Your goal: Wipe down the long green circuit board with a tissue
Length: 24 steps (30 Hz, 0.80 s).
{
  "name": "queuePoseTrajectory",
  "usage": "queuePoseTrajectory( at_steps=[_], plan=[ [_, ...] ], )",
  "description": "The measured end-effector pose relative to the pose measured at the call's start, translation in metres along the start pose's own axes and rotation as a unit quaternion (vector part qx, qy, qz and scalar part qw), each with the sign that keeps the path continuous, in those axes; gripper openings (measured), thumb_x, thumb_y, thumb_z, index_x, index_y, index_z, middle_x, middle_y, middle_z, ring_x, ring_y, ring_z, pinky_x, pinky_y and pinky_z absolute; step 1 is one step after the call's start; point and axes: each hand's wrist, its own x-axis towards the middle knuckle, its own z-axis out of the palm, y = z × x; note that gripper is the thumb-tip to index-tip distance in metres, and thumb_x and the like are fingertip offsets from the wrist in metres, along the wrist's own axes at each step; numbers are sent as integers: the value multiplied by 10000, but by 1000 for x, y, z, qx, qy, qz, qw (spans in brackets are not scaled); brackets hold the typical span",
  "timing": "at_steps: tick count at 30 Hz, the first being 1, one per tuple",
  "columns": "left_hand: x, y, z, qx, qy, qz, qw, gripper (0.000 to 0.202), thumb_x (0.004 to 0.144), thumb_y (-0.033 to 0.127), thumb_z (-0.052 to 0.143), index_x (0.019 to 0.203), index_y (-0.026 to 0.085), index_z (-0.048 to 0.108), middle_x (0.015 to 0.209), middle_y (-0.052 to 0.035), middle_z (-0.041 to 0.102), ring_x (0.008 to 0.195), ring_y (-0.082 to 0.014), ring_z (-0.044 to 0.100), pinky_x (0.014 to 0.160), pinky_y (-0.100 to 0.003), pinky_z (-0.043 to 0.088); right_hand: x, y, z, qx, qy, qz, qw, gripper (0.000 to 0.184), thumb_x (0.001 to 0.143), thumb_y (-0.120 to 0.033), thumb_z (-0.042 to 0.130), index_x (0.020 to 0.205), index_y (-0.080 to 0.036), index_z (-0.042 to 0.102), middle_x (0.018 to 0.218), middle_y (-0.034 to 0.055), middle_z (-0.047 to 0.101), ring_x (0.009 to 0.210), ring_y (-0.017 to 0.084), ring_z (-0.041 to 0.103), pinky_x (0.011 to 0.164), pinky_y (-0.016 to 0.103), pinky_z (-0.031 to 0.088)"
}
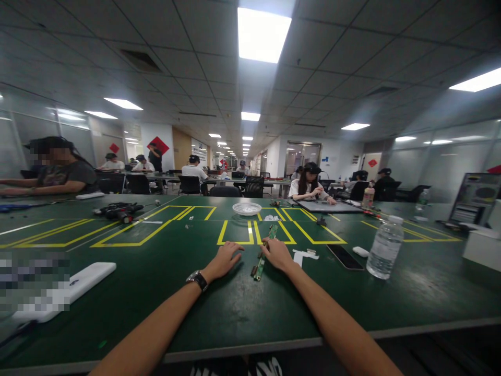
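Note:
A long, narrow green circuit board (258,269) lies slantwise on the green table, its far end among the yellow tape lines. My right hand (277,253) is over its middle, fingers closed on the board and hiding part of it. Just left of the board, my left hand (225,258) rests low over the tabletop with its fingers apart and nothing in them. Beyond both hands stands a white dish (247,209). White paper or tape scraps (301,256) lie right of my right hand.
To the right are a black phone (344,257), a white rounded object (360,251) and a water bottle (385,248). At left lie a white power-bank-like block (90,277) and dark tools (119,211). Across the table a person (309,183) works at a grey panel (332,207).

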Motion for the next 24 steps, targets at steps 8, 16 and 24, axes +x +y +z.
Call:
queuePoseTrajectory(
  at_steps=[8,16,24],
  plan=[
    [0,-1,2,-5,-7,-5,1000,276,895,306,438,1110,218,585,1154,-70,609,1117,-227,490,981,-392,347,-4,0,5,-30,-57,-40,997,419,903,-485,385,1120,-203,604,1168,105,581,1107,240,496,930,374,324],
    [2,1,6,-9,7,1,1000,272,894,309,441,1096,209,593,1116,-72,620,1082,-223,503,977,-397,349,-7,-23,4,-39,-9,8,999,461,875,-539,407,1117,-184,574,1145,134,562,1100,265,488,906,393,351],
    [3,11,7,-37,11,-13,999,262,881,283,448,1074,202,606,1083,-77,634,1047,-227,518,952,-381,372,-6,-28,10,-41,-31,38,998,419,833,-494,487,1112,-189,554,1134,137,565,1077,283,506,855,410,389]
  ],
)
